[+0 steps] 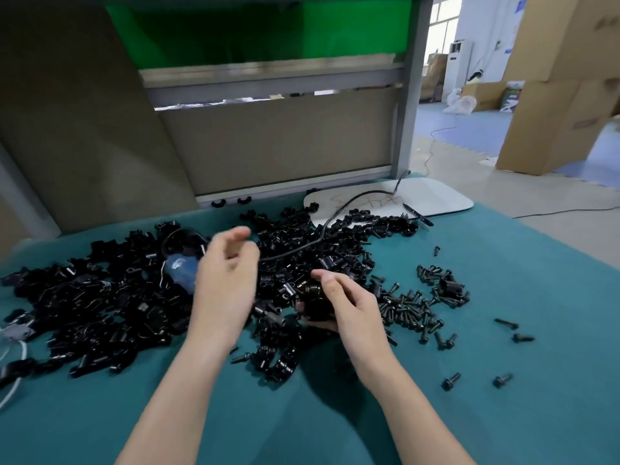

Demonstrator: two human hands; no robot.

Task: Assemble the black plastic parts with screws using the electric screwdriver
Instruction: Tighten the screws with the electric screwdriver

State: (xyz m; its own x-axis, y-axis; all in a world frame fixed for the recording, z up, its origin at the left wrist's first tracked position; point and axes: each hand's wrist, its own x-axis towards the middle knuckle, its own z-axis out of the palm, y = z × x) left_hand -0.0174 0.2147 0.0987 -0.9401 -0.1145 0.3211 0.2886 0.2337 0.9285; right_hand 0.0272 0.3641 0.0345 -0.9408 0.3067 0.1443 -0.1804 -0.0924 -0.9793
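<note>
A wide heap of black plastic parts (110, 297) covers the teal table (503, 414) from the left edge to the middle. Loose black screws (416, 313) lie scattered to the right of the heap. My right hand (349, 307) grips a black plastic part (315, 303) just above the table, fingers curled round it. My left hand (228, 276) hovers blurred over the heap with loosely bent fingers, holding nothing. The electric screwdriver (183, 268), blue-bodied, lies in the heap just left of my left hand, its black cord (335, 216) running back to the right.
A white oval board (432, 196) lies at the table's far right corner. A grey panel and metal frame (275, 146) close the back. Several stray screws (503, 380) lie at the right. Cardboard boxes (563, 82) stand on the floor beyond. A white cable (13, 370) curls at the left edge.
</note>
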